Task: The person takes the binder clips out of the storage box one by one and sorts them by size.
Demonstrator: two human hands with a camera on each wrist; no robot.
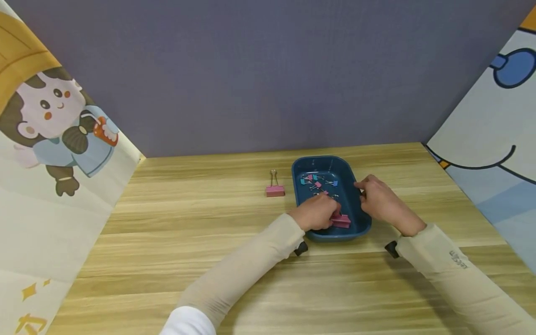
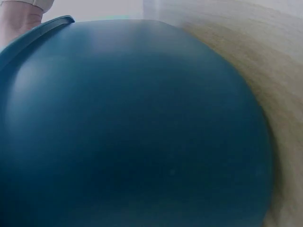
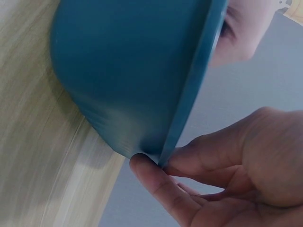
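Observation:
My left hand [image 1: 318,212] reaches over the near left rim of a dark blue tray [image 1: 363,218], its fingers curled down inside. Those fingers appear to hold a large pink binder clip [image 1: 341,221] low in the tray's near end; their tips are hidden. On the tray's right rim, my right hand [image 1: 380,199] pinches the edge between thumb and fingers, as the right wrist view also shows with the fingers [image 3: 156,182] against the outer wall. The tray's outer wall [image 2: 142,118] fills most of the left wrist view.
Several small binder clips, pink, teal and blue [image 1: 332,183], lie on the tray's floor. Another large pink binder clip [image 1: 275,191] is on the wooden table [image 1: 188,209], left of the tray. Behind stands a grey-purple panel [image 1: 268,79], with printed panels at both sides.

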